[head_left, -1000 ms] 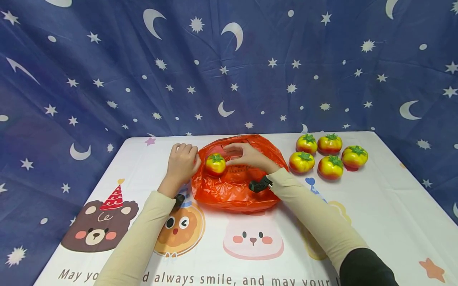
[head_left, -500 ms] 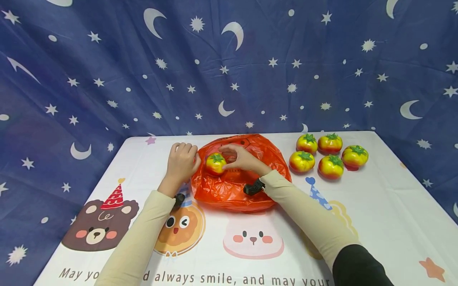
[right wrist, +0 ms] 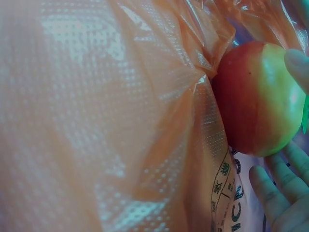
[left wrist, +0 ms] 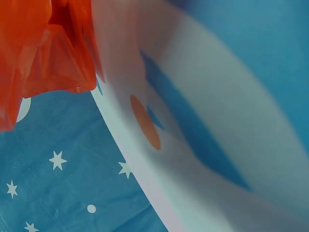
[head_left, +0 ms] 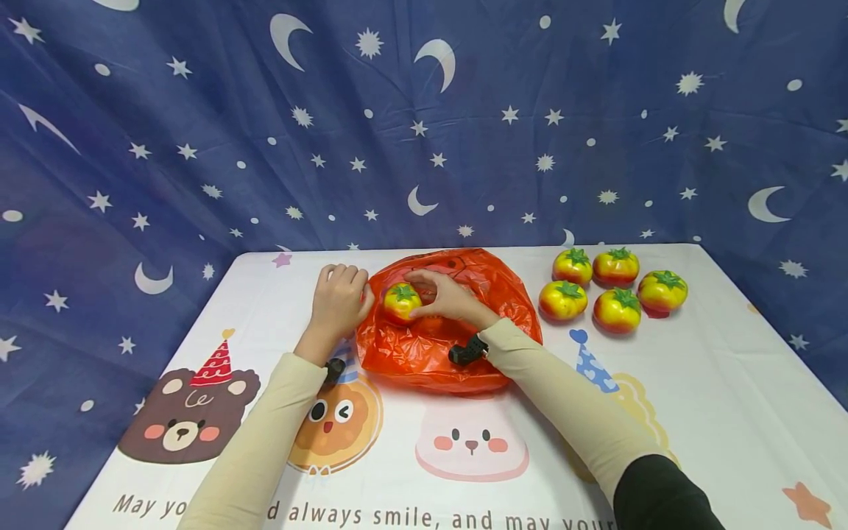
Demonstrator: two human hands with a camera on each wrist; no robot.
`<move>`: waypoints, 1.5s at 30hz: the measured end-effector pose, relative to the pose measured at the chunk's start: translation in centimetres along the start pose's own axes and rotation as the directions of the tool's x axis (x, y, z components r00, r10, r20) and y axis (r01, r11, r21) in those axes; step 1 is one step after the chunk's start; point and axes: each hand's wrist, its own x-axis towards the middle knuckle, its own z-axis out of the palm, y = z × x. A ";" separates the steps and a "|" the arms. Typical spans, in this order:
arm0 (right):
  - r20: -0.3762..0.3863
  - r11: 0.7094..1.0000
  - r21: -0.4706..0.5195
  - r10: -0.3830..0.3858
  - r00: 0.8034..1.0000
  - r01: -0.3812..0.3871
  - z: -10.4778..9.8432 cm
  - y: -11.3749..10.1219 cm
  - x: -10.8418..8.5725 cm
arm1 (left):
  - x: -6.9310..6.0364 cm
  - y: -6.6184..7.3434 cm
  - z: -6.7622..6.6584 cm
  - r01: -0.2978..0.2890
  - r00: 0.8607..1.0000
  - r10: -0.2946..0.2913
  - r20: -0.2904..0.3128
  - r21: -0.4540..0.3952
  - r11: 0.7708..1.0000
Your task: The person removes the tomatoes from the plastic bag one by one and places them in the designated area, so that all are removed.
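A red plastic bag (head_left: 430, 361) lies spread on the table, its mouth facing up. A yellow-red tomato (head_left: 400, 303) with a green leafy top sits at the bag's left side, inside the rim. My left hand (head_left: 338, 298) is curled beside that rim and grips its edge; the pinched part is hidden by the fingers. In the left wrist view only a fold of the bag (left wrist: 58, 53) shows. Reaching over the bag, my right hand (head_left: 453, 298) has thumb and fingers around the tomato. The right wrist view shows the thumb against the tomato (right wrist: 256, 96) and fingertips below it.
Several more tomatoes (head_left: 617, 311) stand in a cluster on the table's right side, behind my right forearm. The white printed tablecloth (head_left: 729, 412) covers the table. A blue curtain (head_left: 424, 147) with stars hangs at the back edge.
My right hand has moved left, from just apart from the tomato to around it. The left hand keeps its hold on the bag's edge. The other tomatoes have not moved.
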 end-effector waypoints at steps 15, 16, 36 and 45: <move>0.018 0.999 0.013 0.043 0.999 -0.043 0.3 0.5 0.1 | 0.0 0.0 0.0 0.001 1.000 -0.001 -0.016 -0.002 1.000; 0.017 0.999 0.013 0.046 0.999 -0.046 0.3 0.5 0.1 | 0.0 0.0 0.0 0.001 1.000 -0.001 -0.018 -0.002 1.000; -0.020 0.993 -0.022 0.113 0.993 -0.113 0.1 0.2 -0.3 | 0.0 0.1 -0.2 0.020 1.000 -0.020 0.013 -0.004 1.000; -0.030 0.994 0.001 0.113 0.993 -0.113 -0.4 -0.3 -0.8 | 0.0 0.2 -0.3 0.029 0.999 -0.030 0.015 0.013 0.999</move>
